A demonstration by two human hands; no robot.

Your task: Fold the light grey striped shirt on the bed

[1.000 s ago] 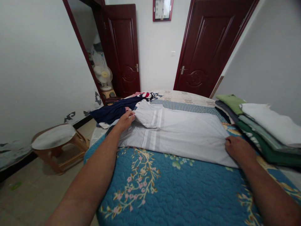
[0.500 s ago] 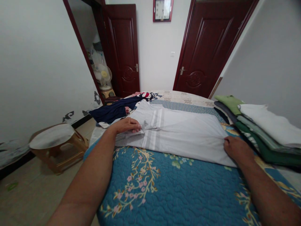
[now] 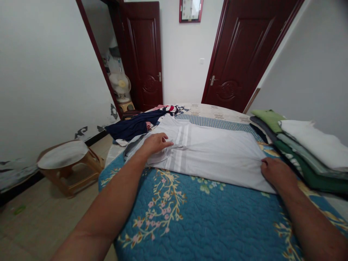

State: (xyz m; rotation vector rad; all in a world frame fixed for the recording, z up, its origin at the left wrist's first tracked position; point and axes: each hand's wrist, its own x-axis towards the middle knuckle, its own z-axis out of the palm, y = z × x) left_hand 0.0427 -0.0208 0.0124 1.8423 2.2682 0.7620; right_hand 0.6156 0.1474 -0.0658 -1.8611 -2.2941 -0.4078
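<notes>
A light grey and white striped shirt (image 3: 217,148) lies lengthwise across the bed, folded over on itself, with paler and darker bands near its left part. My left hand (image 3: 157,142) rests over the shirt's left part, fingers apart, close to a small crease in the cloth. Beneath my left wrist the cloth bunches loosely, and my forearm hides some of it. At the right end, my right hand (image 3: 277,172) has its fingers curled on the shirt's edge.
Folded clothes (image 3: 307,156) are stacked at the right. Dark blue garments (image 3: 133,125) lie in a heap at the far left. A blue floral quilt (image 3: 206,221) covers the bed. A stool (image 3: 65,159) stands on the floor to the left.
My left hand has let go of the pinched cloth and moved slightly right, its fingers now apart. The cloth there has dropped and spread leftward. My right hand stays at the shirt's edge.
</notes>
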